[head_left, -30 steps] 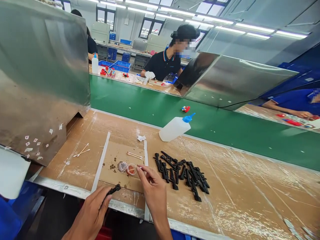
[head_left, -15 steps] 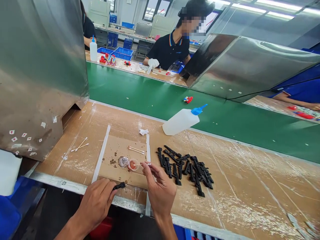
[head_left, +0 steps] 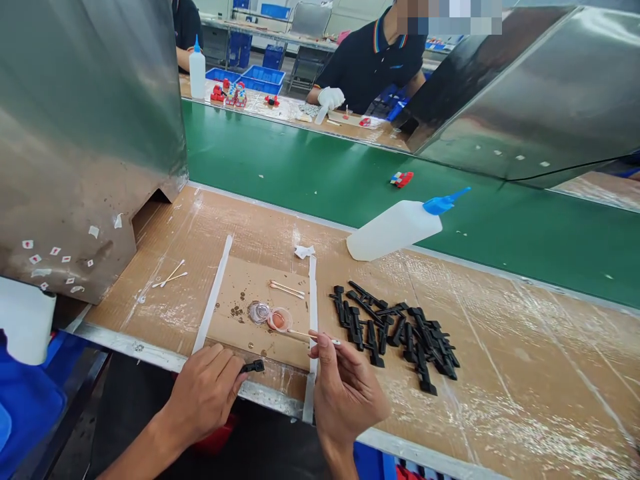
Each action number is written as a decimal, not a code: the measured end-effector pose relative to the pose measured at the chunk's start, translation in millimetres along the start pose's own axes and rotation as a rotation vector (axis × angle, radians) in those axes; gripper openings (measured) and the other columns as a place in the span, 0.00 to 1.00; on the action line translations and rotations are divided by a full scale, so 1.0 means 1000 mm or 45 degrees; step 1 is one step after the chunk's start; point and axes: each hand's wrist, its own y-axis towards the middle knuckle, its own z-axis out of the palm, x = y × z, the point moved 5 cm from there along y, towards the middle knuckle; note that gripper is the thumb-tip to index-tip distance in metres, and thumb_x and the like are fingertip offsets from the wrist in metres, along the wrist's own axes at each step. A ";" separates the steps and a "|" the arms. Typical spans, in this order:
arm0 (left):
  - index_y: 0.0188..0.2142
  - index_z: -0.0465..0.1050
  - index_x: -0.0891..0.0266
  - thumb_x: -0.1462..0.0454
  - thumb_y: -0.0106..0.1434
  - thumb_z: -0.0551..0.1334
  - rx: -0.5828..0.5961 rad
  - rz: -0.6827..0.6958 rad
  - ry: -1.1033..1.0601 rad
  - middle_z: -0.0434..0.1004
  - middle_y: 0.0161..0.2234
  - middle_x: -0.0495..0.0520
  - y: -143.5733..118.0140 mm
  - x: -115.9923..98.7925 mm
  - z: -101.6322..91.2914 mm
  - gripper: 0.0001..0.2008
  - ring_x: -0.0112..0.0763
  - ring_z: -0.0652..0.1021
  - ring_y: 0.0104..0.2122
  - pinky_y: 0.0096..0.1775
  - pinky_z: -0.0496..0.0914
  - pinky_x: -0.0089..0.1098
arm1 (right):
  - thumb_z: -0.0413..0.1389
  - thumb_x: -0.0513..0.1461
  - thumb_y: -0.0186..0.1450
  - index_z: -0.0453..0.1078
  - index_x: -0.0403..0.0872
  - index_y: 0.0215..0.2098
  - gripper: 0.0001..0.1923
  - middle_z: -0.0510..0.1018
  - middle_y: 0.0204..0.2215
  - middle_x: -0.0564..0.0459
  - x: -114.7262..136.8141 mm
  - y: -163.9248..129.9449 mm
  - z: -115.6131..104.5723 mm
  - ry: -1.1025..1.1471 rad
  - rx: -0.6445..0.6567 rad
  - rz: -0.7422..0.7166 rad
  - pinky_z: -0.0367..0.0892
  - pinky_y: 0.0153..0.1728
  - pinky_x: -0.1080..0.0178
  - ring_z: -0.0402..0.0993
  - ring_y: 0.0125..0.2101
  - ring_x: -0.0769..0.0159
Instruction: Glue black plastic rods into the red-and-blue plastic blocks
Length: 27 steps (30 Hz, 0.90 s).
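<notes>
Head camera looks forward and down, close over the workbench [head_left: 500, 373].

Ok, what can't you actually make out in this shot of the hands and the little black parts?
Head view only:
- black part in the left hand: mostly covered by the fingers.
- orange cup: contents too small to identify.
- swab in the right hand: tip too small to tell if wet.
- pile of black parts: overlapping, uncountable.

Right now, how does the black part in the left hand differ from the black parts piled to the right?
The black part is single, pinched in the left hand at the bench's near edge; the pile of black parts is many, lying loose and overlapping on the cardboard, untouched. Only the held part's tip shows; the piled ones show whole. Both look like matte black plastic.
</notes>
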 end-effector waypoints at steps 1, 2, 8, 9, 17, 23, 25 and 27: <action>0.37 0.73 0.63 0.67 0.72 0.53 -0.006 -0.013 -0.025 0.77 0.30 0.56 -0.001 0.001 0.000 0.11 0.40 0.73 0.30 0.32 0.62 0.38 | 0.66 0.44 0.62 0.77 0.43 0.35 0.12 0.83 0.28 0.50 0.001 0.000 0.000 -0.005 0.003 0.003 0.72 0.26 0.66 0.76 0.23 0.67; 0.38 0.74 0.63 0.66 0.72 0.53 -0.013 -0.040 -0.074 0.77 0.31 0.56 -0.001 0.002 -0.001 0.11 0.41 0.74 0.30 0.33 0.63 0.38 | 0.66 0.45 0.62 0.77 0.43 0.34 0.12 0.82 0.27 0.50 0.001 0.001 0.001 -0.005 0.004 0.005 0.72 0.26 0.66 0.76 0.22 0.67; 0.53 0.70 0.56 0.61 0.74 0.50 0.029 -0.521 -0.937 0.78 0.35 0.53 -0.013 0.008 -0.016 0.14 0.37 0.76 0.33 0.37 0.66 0.33 | 0.66 0.45 0.62 0.77 0.43 0.35 0.12 0.83 0.27 0.50 0.004 0.004 0.005 0.040 0.005 0.031 0.73 0.27 0.66 0.77 0.24 0.67; 0.53 0.71 0.56 0.58 0.74 0.51 0.038 -0.639 -1.125 0.76 0.34 0.51 -0.017 0.007 -0.016 0.15 0.35 0.75 0.32 0.37 0.66 0.32 | 0.66 0.45 0.63 0.77 0.43 0.35 0.12 0.83 0.28 0.50 0.005 0.005 0.006 0.045 0.018 0.026 0.73 0.27 0.66 0.77 0.24 0.67; 0.37 0.73 0.64 0.48 0.67 0.60 0.066 -1.083 -2.351 0.60 0.23 0.43 -0.033 -0.019 0.020 0.20 0.20 0.59 0.19 0.24 0.51 0.27 | 0.66 0.43 0.63 0.77 0.43 0.36 0.11 0.83 0.31 0.49 0.006 0.008 0.016 0.061 0.101 -0.046 0.75 0.30 0.65 0.79 0.26 0.65; 0.40 0.70 0.63 0.49 0.59 0.69 0.118 -1.143 -2.558 0.56 0.22 0.40 -0.039 -0.031 0.031 0.21 0.17 0.51 0.18 0.23 0.42 0.28 | 0.65 0.42 0.63 0.77 0.44 0.37 0.09 0.83 0.32 0.48 0.006 0.006 0.017 0.045 0.141 -0.121 0.76 0.32 0.62 0.81 0.29 0.62; 0.38 0.72 0.65 0.42 0.59 0.65 0.101 -1.182 -2.559 0.52 0.21 0.40 -0.040 -0.030 0.030 0.27 0.18 0.48 0.19 0.24 0.41 0.28 | 0.65 0.41 0.64 0.78 0.44 0.38 0.08 0.84 0.33 0.49 0.006 0.007 0.017 0.052 0.152 -0.150 0.76 0.32 0.63 0.81 0.30 0.62; 0.36 0.73 0.67 0.38 0.59 0.61 0.078 -1.208 -2.574 0.51 0.21 0.40 -0.041 -0.029 0.029 0.31 0.18 0.47 0.19 0.24 0.42 0.28 | 0.64 0.41 0.64 0.78 0.45 0.39 0.07 0.84 0.34 0.49 0.005 0.009 0.017 0.031 0.162 -0.185 0.76 0.34 0.62 0.81 0.31 0.62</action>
